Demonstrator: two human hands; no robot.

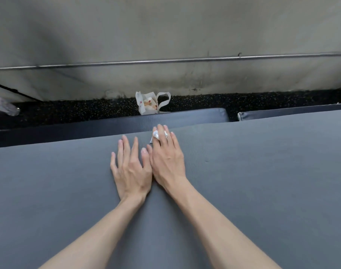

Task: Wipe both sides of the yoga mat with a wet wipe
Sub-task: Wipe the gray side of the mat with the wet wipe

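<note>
Wiping yoga mat point(243, 181), far edge
Right hand point(168, 158) presses wet wipe point(159, 135) under straight fingers at 12 o'clock; left hand point(129, 167) flat, empty

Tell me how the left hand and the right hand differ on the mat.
The right hand has the crumpled wet wipe under its fingers; the left hand holds nothing. The right hand reaches farther, nearly to the yoga mat's far edge; the left hand sits nearer. Both lie flat, palms down, fingers straight, thumbs almost touching.
</note>
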